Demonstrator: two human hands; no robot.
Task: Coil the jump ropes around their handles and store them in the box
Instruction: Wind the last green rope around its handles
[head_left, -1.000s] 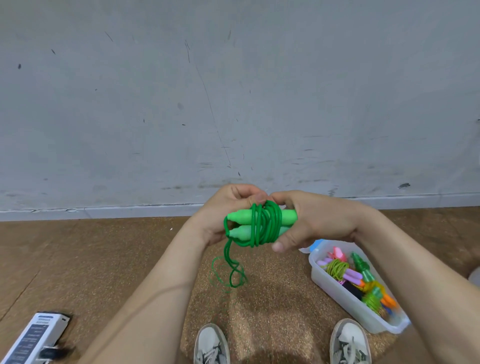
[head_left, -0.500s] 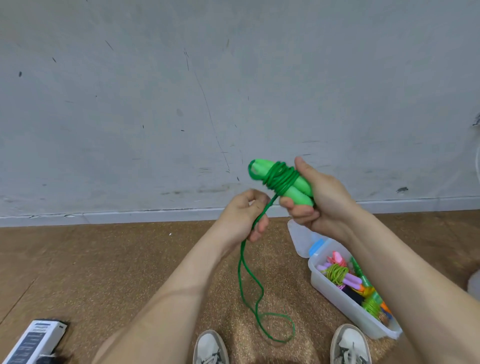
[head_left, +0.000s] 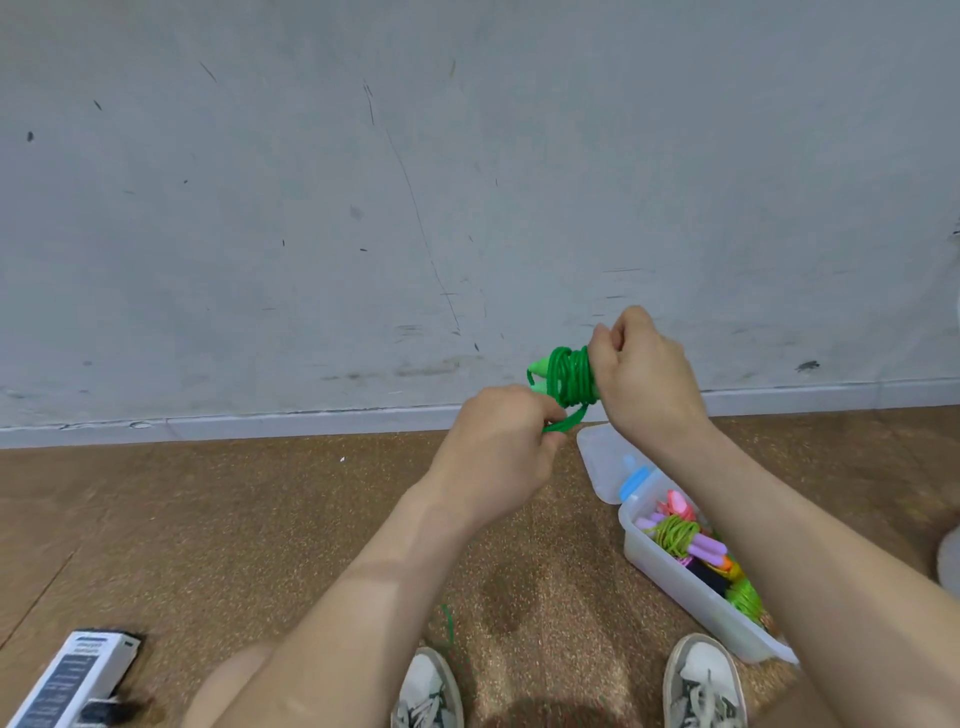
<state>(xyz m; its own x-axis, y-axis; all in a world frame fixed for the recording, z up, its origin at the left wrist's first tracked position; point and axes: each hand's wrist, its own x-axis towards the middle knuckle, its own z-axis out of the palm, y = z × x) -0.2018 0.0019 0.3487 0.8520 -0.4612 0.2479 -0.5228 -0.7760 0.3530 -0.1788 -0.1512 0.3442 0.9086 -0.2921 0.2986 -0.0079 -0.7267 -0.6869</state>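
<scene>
right hand grips green handles, rope coiled round them, held up before the wall | left hand fingers pinch the loose strand just below, seemingly taut | open box of coiled ropes on floor, lower right

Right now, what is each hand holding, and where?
The right hand grips the green handles by one end; the left hand pinches the rope's loose strand.
</scene>
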